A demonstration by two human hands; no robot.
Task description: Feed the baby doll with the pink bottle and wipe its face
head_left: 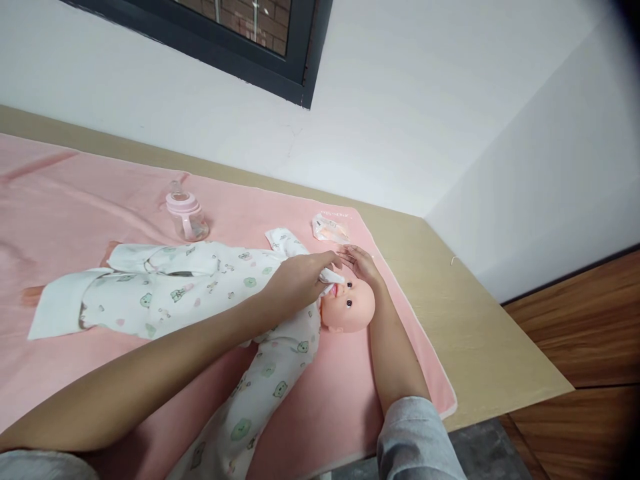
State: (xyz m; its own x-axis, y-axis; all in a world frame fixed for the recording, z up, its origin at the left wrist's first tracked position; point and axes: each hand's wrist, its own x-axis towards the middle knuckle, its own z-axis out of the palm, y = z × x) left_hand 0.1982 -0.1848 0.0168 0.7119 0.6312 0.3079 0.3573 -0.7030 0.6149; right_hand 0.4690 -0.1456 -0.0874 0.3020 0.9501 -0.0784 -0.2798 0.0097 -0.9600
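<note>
A baby doll (357, 310) in a white patterned outfit (200, 287) lies face up, its head towards the right and its legs towards the left. My left hand (300, 277) reaches across its chest and pinches a white tissue (331, 277) against the doll's mouth and cheek. Around the far side of the doll's head curves my right hand (361, 261), its fingers stretched out and its forearm passing the crown. Part of the doll's cheek is hidden by the tissue and fingers.
The doll lies on a pink blanket (320, 407) spread over a wooden tabletop (430, 287). Beyond its legs stands a baby bottle (187, 212) with a pink collar and handle. A small clear plastic packet (330, 228) lies past my right hand. A white wall (380, 120) borders the table.
</note>
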